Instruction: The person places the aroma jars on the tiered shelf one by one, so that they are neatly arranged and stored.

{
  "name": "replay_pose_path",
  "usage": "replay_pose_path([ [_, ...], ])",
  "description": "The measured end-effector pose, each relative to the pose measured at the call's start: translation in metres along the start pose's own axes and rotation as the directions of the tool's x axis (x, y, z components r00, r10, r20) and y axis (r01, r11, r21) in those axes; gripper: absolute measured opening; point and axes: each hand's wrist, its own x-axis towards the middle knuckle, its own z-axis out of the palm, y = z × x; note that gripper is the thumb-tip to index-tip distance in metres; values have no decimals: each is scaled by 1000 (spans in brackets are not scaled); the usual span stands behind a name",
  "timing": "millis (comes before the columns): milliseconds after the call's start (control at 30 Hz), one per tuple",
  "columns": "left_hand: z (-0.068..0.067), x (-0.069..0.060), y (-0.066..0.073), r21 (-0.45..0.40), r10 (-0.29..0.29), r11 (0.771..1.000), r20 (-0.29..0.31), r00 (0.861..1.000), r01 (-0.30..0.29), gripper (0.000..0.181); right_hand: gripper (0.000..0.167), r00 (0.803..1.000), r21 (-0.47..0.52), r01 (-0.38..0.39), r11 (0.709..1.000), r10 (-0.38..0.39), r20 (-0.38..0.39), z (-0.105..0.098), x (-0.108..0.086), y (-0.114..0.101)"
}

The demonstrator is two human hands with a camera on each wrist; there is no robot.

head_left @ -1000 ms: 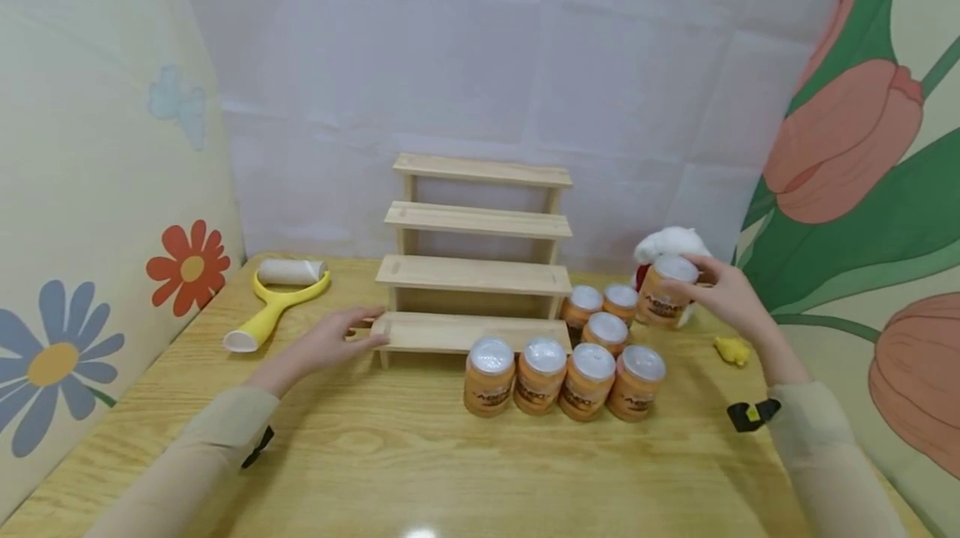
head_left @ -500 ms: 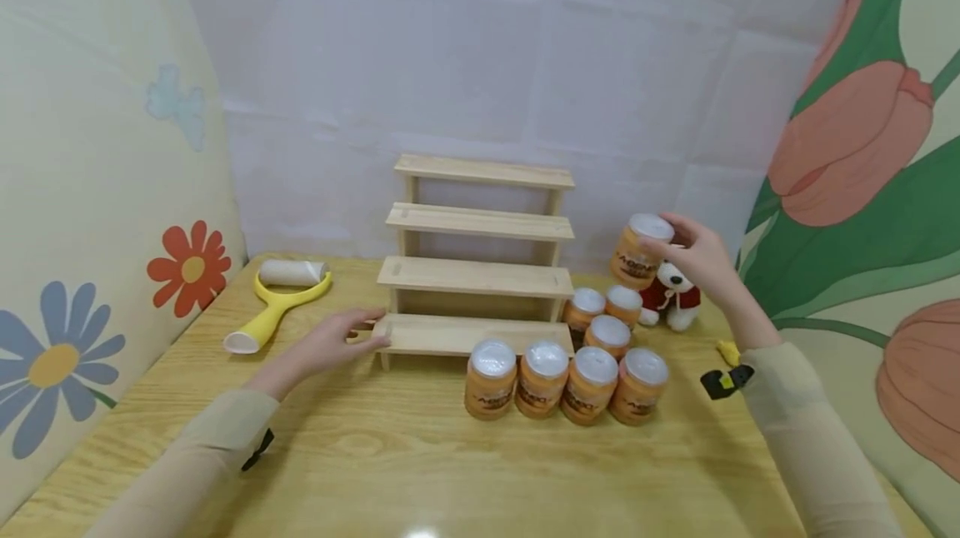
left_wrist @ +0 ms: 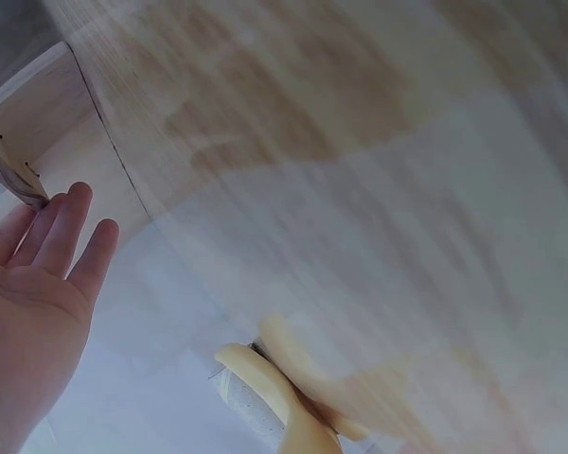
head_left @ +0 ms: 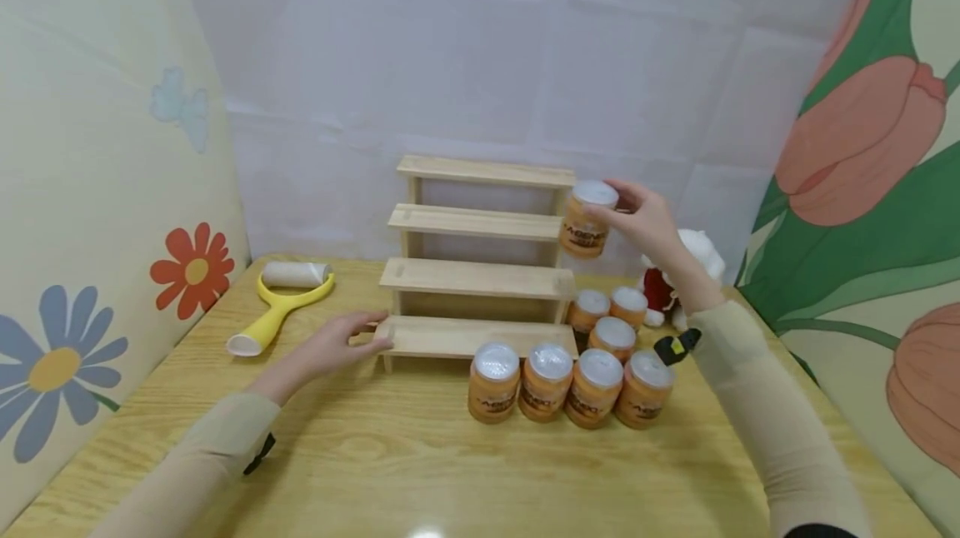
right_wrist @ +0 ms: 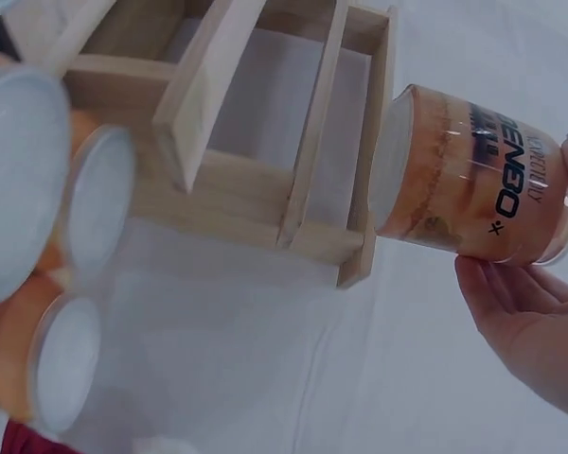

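My right hand [head_left: 643,221] grips an orange can [head_left: 585,226] with a silvery lid and dark lettering. It holds the can upright in the air by the right end of the second-highest step, just below the top step's end. In the right wrist view, fingers and thumb reach round the can [right_wrist: 483,180]. The wooden four-step display stand [head_left: 477,278] stands on the table, its steps bare. My left hand [head_left: 330,346] holds the left end of the lowest step between thumb and fingers. In the left wrist view its fingertips touch the wood [left_wrist: 62,113].
Several more orange cans [head_left: 592,388] stand in front of and beside the stand's right end. A yellow-handled lint roller [head_left: 273,313] lies at the left. A white plush toy in red [head_left: 660,292] sits behind my right forearm. A white cloth [head_left: 480,47] hangs behind.
My right hand has lifted the can from beside the plush toy and carried it up and left to the stand. My left hand has stayed at the lowest step.
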Motion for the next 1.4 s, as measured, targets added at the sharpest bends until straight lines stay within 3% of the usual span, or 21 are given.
replay_pose_path([
  [200, 1, -5, 3, 17, -3, 1000, -6, 1000, 4, 65, 59, 998, 35, 57, 998, -57, -8, 15, 16, -11],
  [600, 9, -11, 6, 31, 31, 999, -40, 999, -30, 61, 58, 992, 235, 121, 965, -122, -10, 43, 47, -29],
  [833, 9, -20, 13, 37, 32, 999, -54, 998, -30, 61, 62, 993, 288, 112, 951, -116, -3, 63, 62, -41],
  [1100, 8, -30, 13, 72, 34, 997, -62, 997, -29, 60, 63, 994, 281, 111, 953, -108, -23, 88, 85, -52],
  [1400, 19, -26, 19, 42, 29, 999, -42, 999, -27, 63, 58, 994, 344, 102, 933, -85, -63, 108, 104, -47],
])
